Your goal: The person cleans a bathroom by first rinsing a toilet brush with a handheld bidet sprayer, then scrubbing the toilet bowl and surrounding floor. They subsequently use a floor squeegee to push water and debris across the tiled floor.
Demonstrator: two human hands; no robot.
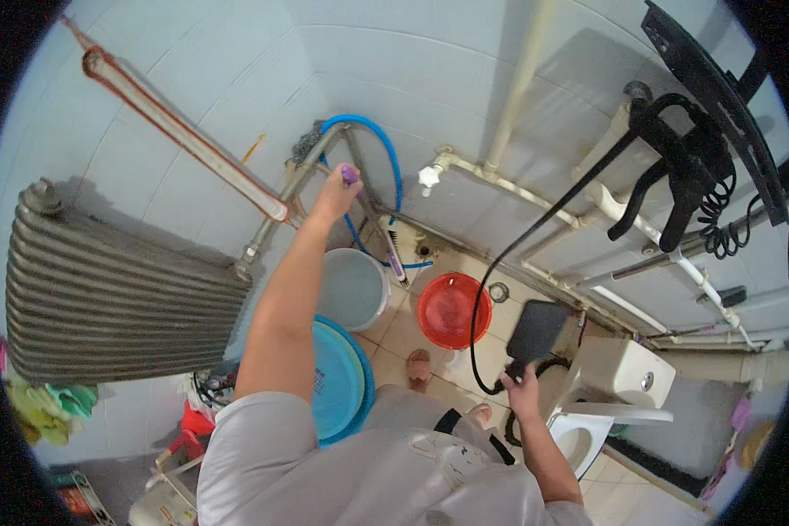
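Observation:
My left hand (339,194) is closed around the purple-tipped handle of a long floor brush (395,253). The brush slants down to the tiled corner, its dark bristles beside a round drain hole (424,251). In my right hand (523,392) is the handle of a black rectangular shower head (536,329), held low in front of the toilet. Its black hose (555,207) loops up to the wall fitting. I cannot tell whether water flows from it. Between the two hands, a red basin (454,310) stands on the floor.
Left of the brush stands a white bucket (352,289) of cloudy water, with blue basins (338,388) nearer me. A blue hose (394,158) hangs over a metal pipe. A radiator (125,289) is on the left wall, the toilet (621,375) on the right.

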